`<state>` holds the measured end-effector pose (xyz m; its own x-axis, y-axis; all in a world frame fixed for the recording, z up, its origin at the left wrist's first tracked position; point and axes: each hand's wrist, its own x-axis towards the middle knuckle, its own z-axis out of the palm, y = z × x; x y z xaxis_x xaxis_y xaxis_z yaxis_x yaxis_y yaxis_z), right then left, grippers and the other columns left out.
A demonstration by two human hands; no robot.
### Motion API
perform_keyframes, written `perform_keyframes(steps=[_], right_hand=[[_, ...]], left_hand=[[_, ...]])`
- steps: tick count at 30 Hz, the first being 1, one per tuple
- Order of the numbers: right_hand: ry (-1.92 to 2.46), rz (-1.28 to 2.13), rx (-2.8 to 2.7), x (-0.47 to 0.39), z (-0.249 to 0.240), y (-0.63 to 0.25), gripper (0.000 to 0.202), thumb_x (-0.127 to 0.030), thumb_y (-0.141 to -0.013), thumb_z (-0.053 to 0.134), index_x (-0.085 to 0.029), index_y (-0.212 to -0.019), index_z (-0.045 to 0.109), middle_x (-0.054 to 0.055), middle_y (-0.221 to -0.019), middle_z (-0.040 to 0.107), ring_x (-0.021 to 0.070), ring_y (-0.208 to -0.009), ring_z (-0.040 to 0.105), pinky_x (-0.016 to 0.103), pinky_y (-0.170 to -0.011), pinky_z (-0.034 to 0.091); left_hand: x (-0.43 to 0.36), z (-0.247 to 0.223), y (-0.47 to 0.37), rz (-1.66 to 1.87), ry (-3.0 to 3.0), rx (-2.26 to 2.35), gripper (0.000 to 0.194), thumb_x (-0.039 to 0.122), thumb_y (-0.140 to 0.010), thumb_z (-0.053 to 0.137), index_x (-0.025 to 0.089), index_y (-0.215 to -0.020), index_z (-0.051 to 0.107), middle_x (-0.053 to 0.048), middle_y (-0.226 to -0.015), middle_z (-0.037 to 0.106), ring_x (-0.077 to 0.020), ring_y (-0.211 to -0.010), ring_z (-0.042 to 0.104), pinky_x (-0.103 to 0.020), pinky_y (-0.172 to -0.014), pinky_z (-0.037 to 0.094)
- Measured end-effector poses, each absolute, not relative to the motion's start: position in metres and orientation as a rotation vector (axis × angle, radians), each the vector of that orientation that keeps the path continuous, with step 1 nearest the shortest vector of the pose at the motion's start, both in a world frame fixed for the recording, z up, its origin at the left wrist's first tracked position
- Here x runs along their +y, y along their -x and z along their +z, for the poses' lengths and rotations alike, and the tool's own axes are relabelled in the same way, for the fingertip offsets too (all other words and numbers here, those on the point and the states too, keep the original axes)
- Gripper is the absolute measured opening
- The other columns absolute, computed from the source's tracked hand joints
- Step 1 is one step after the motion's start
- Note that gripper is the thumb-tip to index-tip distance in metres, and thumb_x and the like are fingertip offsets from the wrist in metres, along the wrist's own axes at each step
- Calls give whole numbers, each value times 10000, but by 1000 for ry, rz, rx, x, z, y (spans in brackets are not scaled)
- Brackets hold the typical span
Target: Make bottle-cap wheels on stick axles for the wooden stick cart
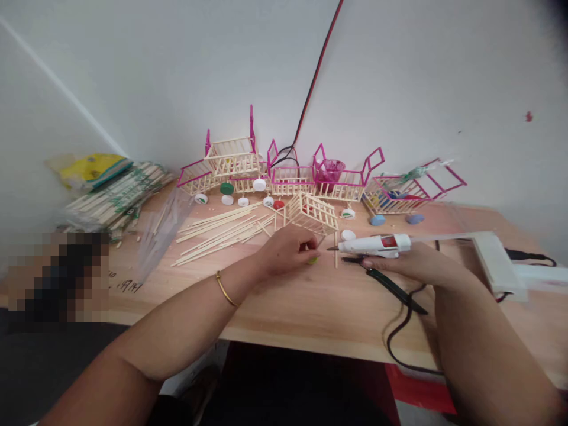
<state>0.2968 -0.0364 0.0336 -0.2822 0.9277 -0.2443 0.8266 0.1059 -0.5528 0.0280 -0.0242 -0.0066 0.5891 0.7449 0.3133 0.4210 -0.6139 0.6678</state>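
Observation:
My left hand is closed in a pinch, with a small yellow-green cap showing under the fingertips. A short thin stick juts out near its thumb. My right hand is wrapped round a white hot glue gun, whose nozzle points left toward the left hand. Just behind the left hand stands a small slatted cart frame of wooden sticks, tilted. Beyond the nozzle lies a white cap. Under the glue gun is a dark-handled tool, probably scissors.
Stick carts with pink rails and cap wheels line the wall. Loose sticks lie left of centre. Packs of sticks and a yellow bag are at far left. A white power strip and black cord lie right.

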Motion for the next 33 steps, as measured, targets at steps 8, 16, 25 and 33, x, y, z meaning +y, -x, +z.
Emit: perform_keyframes(steps=[8,16,25,33], right_hand=[[1715,1046,-2220,-35,31,-301,405,-506,-692,649,-212,-962,716,47,-1053,728,314,-1002,648,395,-891,514],[1729,1054,-2196,-36,32,-301,374,-450,-713,657,-200,-985,714,62,-1076,719,306,-1036,633,374,-908,500],[1783,985,-2173,-38,37,-297,324,-418,-709,656,-204,-944,721,55,-1029,734,305,-998,649,356,-857,518],[1776,994,-2244,-36,33,-301,411,-474,-725,639,-188,-1012,708,63,-1087,717,301,-1024,640,368,-904,497]], left_hand=[[-22,-10,-26,718,-2291,925,107,203,-738,626,148,-830,628,8,-682,583,-110,-637,499,-230,-618,385],[-21,-9,-22,620,-2409,839,331,156,-704,610,163,-1034,589,-37,-896,626,-166,-843,545,-292,-796,429],[-24,-14,-29,767,-2422,872,230,281,-777,647,133,-952,619,-48,-828,627,-162,-788,548,-285,-749,430],[-22,-13,-31,751,-2377,855,95,140,-772,570,143,-683,600,-28,-718,623,-137,-715,552,-259,-695,417]])
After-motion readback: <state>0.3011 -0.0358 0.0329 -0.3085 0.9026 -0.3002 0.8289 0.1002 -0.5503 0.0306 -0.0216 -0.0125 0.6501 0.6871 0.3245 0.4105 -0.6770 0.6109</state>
